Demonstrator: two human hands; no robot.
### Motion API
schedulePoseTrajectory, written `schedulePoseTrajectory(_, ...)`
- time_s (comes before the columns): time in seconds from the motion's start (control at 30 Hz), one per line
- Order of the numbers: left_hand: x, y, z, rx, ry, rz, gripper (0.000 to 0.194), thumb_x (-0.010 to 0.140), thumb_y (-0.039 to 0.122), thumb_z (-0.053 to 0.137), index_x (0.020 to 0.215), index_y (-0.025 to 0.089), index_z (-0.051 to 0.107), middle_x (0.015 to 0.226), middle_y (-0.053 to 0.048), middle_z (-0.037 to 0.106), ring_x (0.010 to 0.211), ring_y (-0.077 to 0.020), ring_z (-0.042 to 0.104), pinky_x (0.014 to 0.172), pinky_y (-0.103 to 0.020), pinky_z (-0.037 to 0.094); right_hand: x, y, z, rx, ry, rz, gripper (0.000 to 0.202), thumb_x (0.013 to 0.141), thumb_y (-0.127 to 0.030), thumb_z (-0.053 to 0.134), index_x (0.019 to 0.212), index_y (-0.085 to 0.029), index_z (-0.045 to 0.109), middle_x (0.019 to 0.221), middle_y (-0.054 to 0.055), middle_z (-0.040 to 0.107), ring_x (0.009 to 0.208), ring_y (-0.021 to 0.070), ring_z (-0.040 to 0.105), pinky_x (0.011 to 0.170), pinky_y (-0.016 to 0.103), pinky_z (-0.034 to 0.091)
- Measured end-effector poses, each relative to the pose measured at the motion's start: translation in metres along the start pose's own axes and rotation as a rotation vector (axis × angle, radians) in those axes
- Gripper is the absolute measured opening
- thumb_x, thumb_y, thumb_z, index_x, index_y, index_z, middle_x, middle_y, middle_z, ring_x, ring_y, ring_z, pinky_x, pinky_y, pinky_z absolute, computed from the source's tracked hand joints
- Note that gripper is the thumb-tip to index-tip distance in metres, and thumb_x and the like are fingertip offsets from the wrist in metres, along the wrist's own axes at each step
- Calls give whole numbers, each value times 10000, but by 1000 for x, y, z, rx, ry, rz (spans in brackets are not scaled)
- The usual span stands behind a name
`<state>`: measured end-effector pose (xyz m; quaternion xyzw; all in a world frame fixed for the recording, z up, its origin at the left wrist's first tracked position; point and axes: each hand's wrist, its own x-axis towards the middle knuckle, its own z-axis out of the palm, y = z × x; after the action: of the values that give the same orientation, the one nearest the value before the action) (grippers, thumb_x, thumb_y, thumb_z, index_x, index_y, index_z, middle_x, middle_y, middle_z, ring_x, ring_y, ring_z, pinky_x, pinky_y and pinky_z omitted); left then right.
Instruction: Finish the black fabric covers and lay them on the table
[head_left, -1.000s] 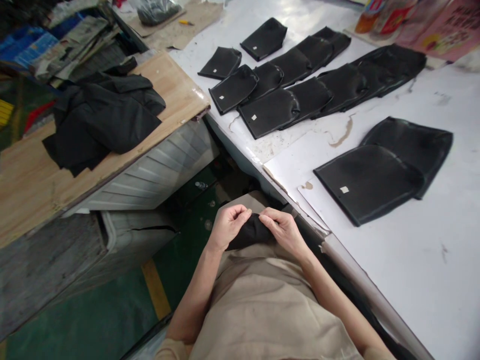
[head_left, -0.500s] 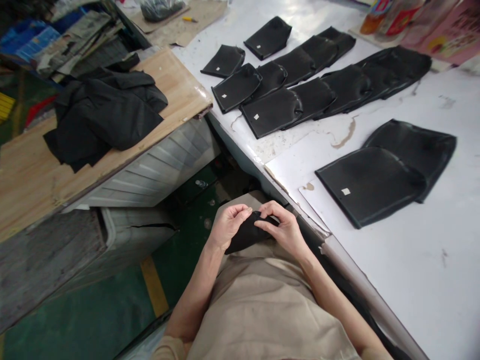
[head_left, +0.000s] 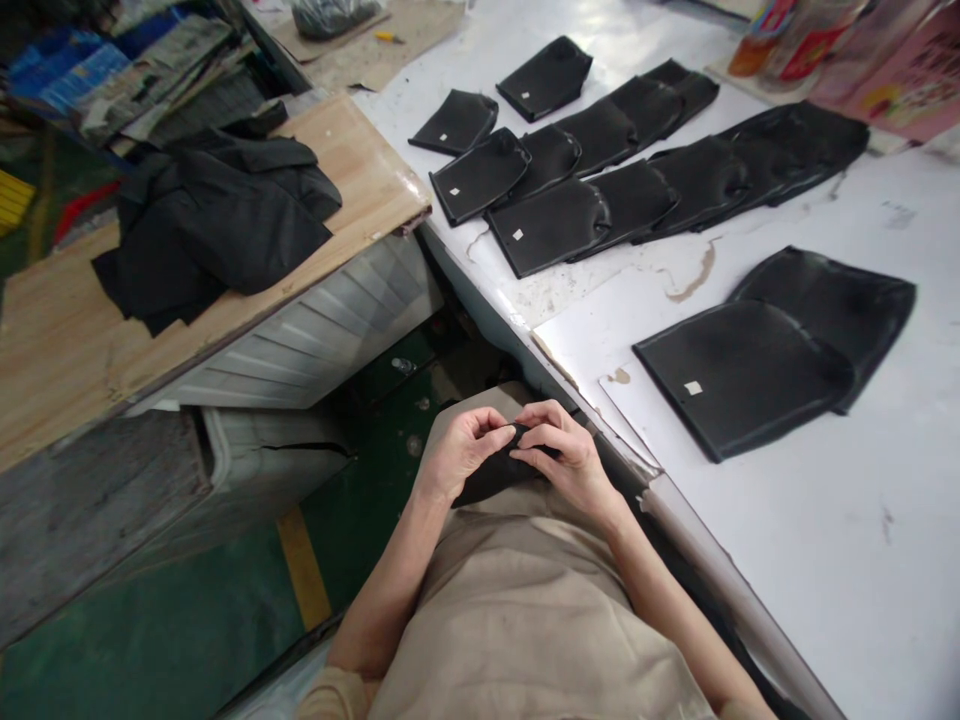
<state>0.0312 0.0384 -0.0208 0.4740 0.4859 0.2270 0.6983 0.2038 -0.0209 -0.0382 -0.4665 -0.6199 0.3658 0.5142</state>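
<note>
A black piece of material (head_left: pixel 487 478) lies over my lap, its upper edge raised between my hands. My left hand (head_left: pixel 465 450) pinches that edge between thumb and fingers. Close beside it, my right hand (head_left: pixel 559 448) is closed on the same edge, thumb against the fingertips, which nearly touch the left ones. Part of the black piece is hidden behind the hands. To the right, two overlapping black pieces (head_left: pixel 750 370) lie on the white table, the front one with a small white sticker.
Rows of overlapping black pieces (head_left: pixel 555 220) cover the back of the white table (head_left: pixel 825 520). Bottles (head_left: pixel 806 45) stand at the back right. On the left, black cloth (head_left: pixel 232 215) is heaped on a wooden board (head_left: pixel 45 370). The table's edge runs close by my right arm.
The fingertips of both hands have come closer together on the black piece. My right fingers have curled in more. The view has shifted slightly.
</note>
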Motion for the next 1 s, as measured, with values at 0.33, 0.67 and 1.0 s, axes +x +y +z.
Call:
schedulePoseTrajectory(0.33,0,-2,0,13,-18,-8,188,775,308,712,769,158,599,680,49,561,580,-67,460,534,-169,359,3,-4,-2,141,54,167,143,908,-299,687,791,-221,658,1014,51,638,977,204,626,873,332,490)
schedulePoseTrajectory(0.67,0,0,4,95,-25,12,182,782,308,681,765,158,580,703,31,562,619,-84,479,554,-177,381,10,-5,-2,380,35,535,202,819,-315,742,939,-207,620,797,-15,610,710,134,566,612,249,426)
schedulePoseTrajectory(1.0,2,-4,3,179,-17,35,176,808,316,649,766,156,590,707,23,570,621,-89,481,556,-186,381,12,-3,0,421,68,542,194,756,-175,688,934,-199,614,818,-19,596,706,117,555,639,250,423)
